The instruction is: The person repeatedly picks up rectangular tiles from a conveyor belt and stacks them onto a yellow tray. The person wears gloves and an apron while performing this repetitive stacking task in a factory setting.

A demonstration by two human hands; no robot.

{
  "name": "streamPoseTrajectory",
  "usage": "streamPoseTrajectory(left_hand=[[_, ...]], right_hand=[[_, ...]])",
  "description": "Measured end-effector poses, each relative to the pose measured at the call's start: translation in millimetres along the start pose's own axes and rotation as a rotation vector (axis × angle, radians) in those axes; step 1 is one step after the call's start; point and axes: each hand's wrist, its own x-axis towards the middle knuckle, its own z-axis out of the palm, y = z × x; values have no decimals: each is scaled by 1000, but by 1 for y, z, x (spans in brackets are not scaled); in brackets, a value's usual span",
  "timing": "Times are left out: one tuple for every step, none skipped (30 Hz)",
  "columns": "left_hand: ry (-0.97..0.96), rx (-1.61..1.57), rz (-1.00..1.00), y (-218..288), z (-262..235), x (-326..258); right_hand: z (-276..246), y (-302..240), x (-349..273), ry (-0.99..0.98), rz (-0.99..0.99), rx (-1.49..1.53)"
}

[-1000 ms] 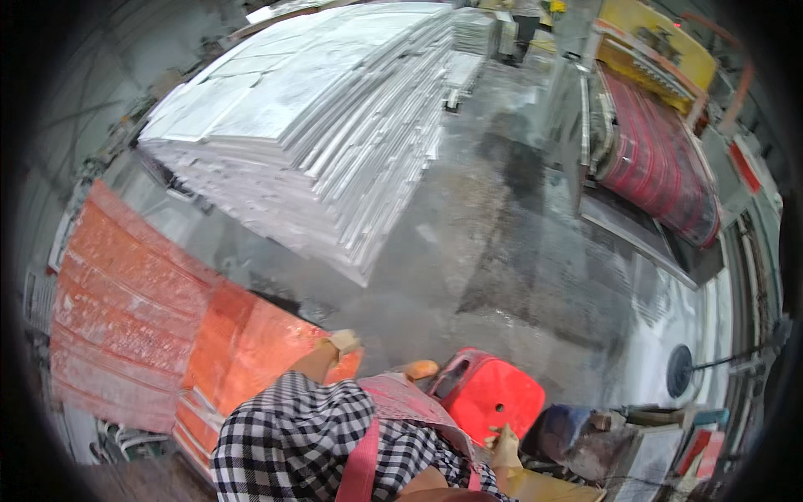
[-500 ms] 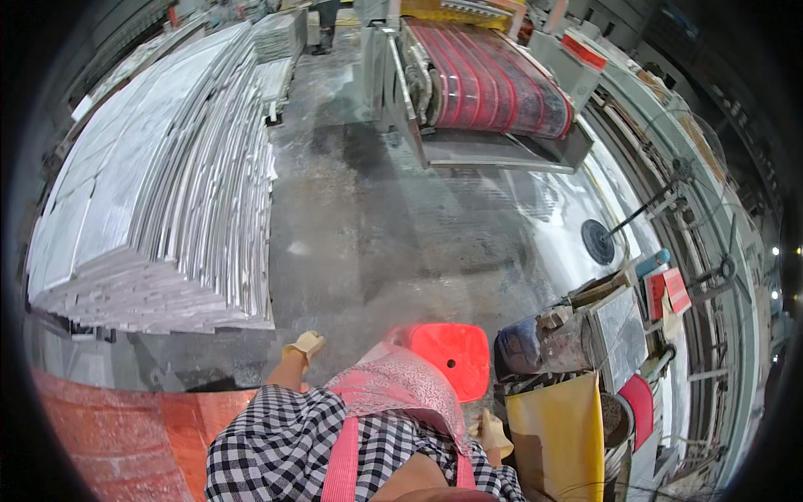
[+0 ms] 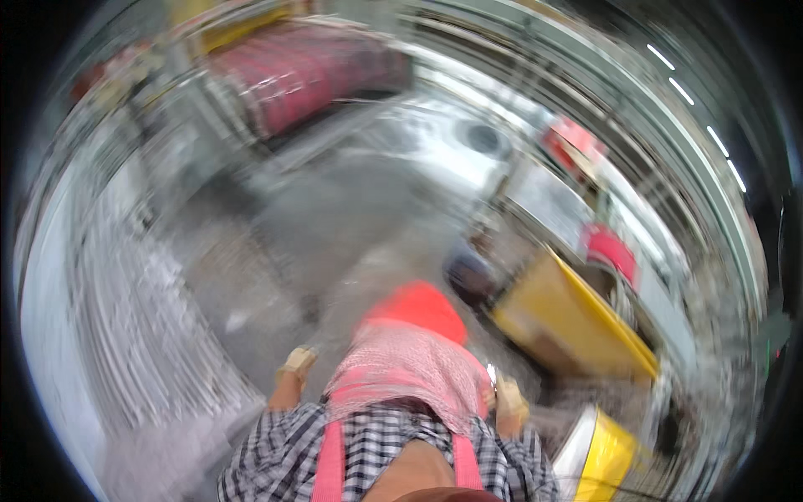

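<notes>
My left hand (image 3: 297,366), in a cream work glove, hangs beside the pink apron (image 3: 401,360), apart from any object. Motion smears its fingers. My right hand (image 3: 510,406), gloved alike, is on the other side of the apron. A small bright, shiny spot shows at its fingertips; whether it is something held cannot be made out. In front of the apron is a red plastic stool (image 3: 421,305), its near part hidden by the cloth.
Stacked pale slabs (image 3: 150,309) stand at left. Far left is a machine with a red ribbed belt (image 3: 309,71). On the right are a yellow panel (image 3: 577,314), a dark bucket (image 3: 471,272), a red-pink object (image 3: 611,251) and a long rail structure (image 3: 602,109). Grey floor (image 3: 335,201) lies ahead.
My view has swung to the right, so the belt machine and slabs have shifted left and the picture is blurred. The right hand shows more fully beside the apron, which covers more of the stool.
</notes>
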Motion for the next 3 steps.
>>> streamPoseTrajectory(left_hand=[[-29,236,180,-7,-4,12],[-34,696,455,-6,-12,32],[-67,784,703,-8,-40,59]], right_hand=[[2,1,-11,43,73,89],[10,9,-33,160,-145,79],[10,8,-42,239,-164,-90]])
